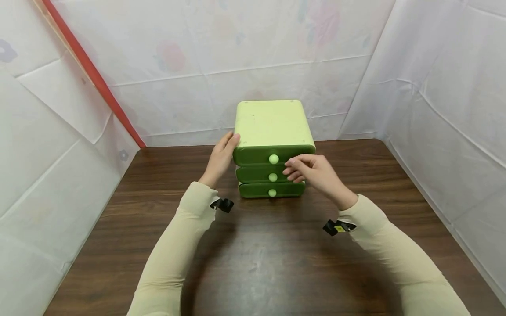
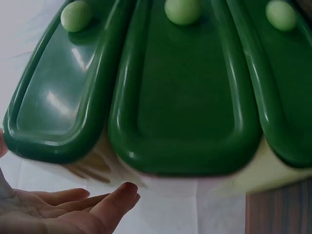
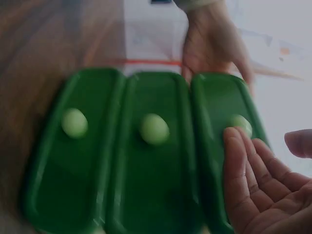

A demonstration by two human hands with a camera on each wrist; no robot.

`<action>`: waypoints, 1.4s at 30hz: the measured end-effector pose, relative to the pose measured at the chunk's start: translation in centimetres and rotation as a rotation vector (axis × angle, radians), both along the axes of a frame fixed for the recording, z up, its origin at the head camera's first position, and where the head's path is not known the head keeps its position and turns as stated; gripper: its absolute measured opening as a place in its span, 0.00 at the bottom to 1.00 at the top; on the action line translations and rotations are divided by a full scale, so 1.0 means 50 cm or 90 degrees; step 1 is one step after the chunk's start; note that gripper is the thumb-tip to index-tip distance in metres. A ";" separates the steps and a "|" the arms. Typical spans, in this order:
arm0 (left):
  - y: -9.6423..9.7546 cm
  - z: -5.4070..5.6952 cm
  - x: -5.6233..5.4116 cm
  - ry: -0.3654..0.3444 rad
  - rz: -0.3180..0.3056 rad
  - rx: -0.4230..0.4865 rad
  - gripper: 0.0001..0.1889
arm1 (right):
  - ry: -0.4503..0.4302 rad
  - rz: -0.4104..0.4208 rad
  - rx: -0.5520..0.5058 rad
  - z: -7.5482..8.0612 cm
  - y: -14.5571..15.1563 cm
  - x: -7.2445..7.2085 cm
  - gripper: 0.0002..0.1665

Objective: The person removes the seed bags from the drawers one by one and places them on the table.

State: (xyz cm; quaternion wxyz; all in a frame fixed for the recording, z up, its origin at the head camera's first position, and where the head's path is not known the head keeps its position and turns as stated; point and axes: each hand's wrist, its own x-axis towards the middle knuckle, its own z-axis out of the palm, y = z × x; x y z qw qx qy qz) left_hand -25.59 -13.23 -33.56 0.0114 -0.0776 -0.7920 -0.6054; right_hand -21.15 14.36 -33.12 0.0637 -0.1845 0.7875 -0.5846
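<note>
A small three-drawer cabinet with a pale yellow-green top (image 1: 274,123) and dark green drawer fronts stands on the table. Each front has a round light green knob: the top knob (image 1: 273,159), the middle knob (image 1: 272,177) and the bottom knob (image 1: 272,193). All three drawers look closed or nearly so. My left hand (image 1: 221,158) lies against the cabinet's upper left side, its fingers extended, with the thumb near the top edge. In front of the right half of the upper drawers is my right hand (image 1: 316,173), fingers loosely bent and holding nothing. The right wrist view shows its fingertips (image 3: 235,139) close to the top knob.
The dark wood-grain table (image 1: 158,228) extends around the cabinet. White patterned sheeting (image 1: 221,57) hangs behind and at both sides. A red strip (image 1: 99,83) runs down the left back corner. Both wrists carry small black devices (image 1: 226,205).
</note>
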 end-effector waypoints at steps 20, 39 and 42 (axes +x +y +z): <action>0.030 0.004 0.000 -0.010 0.008 0.098 0.33 | -0.221 -0.016 -0.123 -0.022 -0.070 -0.020 0.31; 0.031 0.008 0.009 -0.020 0.011 0.104 0.33 | -0.269 -0.024 -0.152 -0.020 -0.076 -0.025 0.33; 0.029 0.009 0.008 -0.027 0.014 0.101 0.33 | -0.271 -0.026 -0.152 -0.020 -0.076 -0.022 0.32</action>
